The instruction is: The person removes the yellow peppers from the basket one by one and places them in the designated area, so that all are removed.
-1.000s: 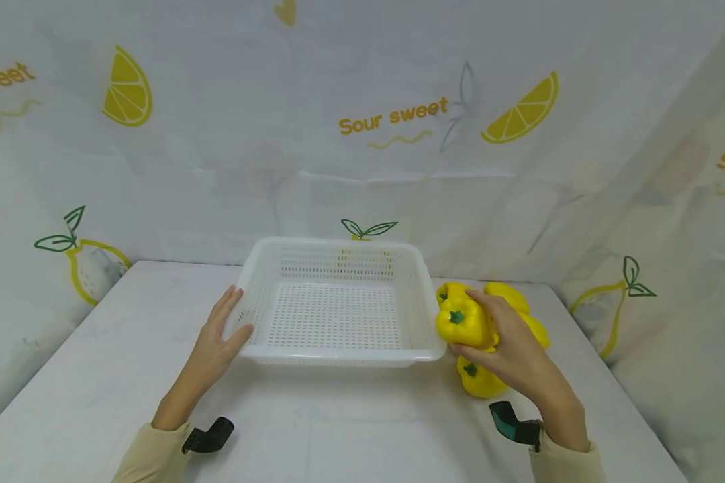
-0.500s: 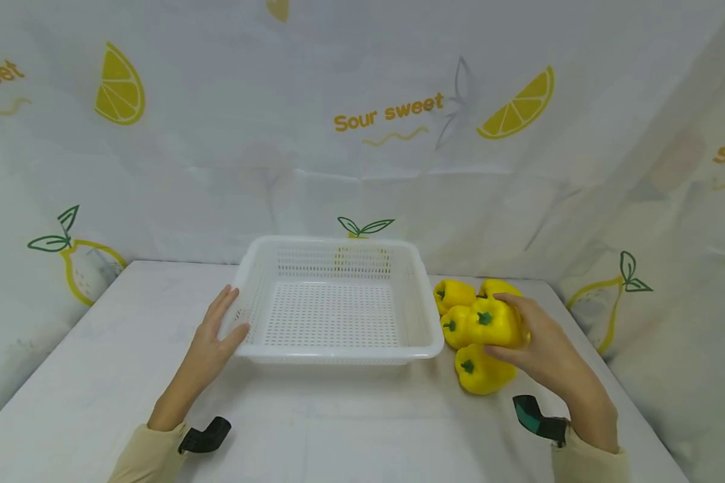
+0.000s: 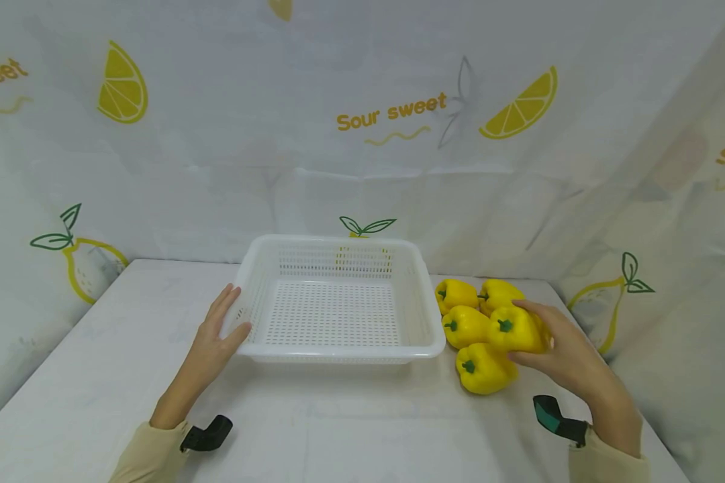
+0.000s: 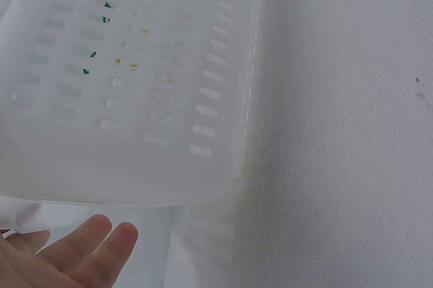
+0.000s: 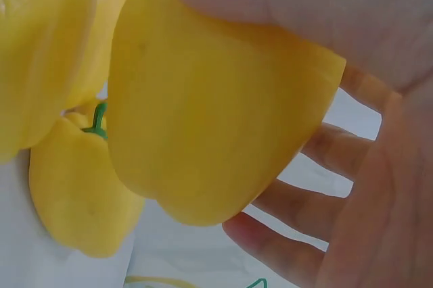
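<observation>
In the head view, my right hand (image 3: 580,362) grips a yellow bell pepper (image 3: 515,329), its green stem facing left. The right wrist view shows the thumb on one side of this pepper (image 5: 210,112) and the fingers around the other. Several more yellow bell peppers lie close about it: one at the front (image 3: 485,370), one to its left (image 3: 466,327) and two behind. A white perforated plastic basket (image 3: 338,351) stands left of them. At the basket's left side is my left hand (image 3: 208,345), fingers extended. In the left wrist view its fingertips (image 4: 122,241) show just beyond the basket's edge.
The white table (image 3: 338,429) carries the basket and the peppers. Behind it hangs a pale curtain (image 3: 217,161) printed with lemons and words. A dark wrist mount (image 3: 207,435) sits on the left cuff, another (image 3: 558,419) on the right.
My right hand has moved right, away from the basket, with the yellow bell pepper in its grip, uncovering another pepper behind. My left hand and the basket have stayed in place.
</observation>
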`<state>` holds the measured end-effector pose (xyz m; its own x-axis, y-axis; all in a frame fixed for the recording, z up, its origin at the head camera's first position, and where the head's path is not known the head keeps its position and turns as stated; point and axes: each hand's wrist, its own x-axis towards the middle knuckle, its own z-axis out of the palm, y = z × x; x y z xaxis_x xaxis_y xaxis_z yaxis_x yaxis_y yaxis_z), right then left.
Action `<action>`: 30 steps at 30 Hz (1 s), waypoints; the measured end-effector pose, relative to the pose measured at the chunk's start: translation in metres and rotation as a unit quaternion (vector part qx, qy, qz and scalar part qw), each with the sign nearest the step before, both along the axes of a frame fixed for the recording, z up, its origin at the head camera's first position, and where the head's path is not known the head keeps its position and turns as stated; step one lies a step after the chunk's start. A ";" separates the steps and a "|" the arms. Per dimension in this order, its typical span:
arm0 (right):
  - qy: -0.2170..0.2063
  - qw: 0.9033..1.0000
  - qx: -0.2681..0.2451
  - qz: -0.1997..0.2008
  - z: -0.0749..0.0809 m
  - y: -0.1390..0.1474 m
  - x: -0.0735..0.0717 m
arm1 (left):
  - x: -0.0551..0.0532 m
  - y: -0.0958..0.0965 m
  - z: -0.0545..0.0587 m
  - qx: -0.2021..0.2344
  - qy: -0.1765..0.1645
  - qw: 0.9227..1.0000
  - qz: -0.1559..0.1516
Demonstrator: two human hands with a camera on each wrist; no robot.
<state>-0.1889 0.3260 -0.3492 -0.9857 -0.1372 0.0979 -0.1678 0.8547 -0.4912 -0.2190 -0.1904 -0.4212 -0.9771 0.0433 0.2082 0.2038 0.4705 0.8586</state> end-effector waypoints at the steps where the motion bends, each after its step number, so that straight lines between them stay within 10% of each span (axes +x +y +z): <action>1: 0.000 1.000 -0.003 0.002 -0.001 0.002 0.000 | 0.000 0.000 0.000 0.000 0.001 1.000 -0.001; 30: -0.089 0.996 0.008 -0.023 -0.013 0.042 0.000 | -0.001 -0.001 -0.001 0.007 0.000 1.000 -0.006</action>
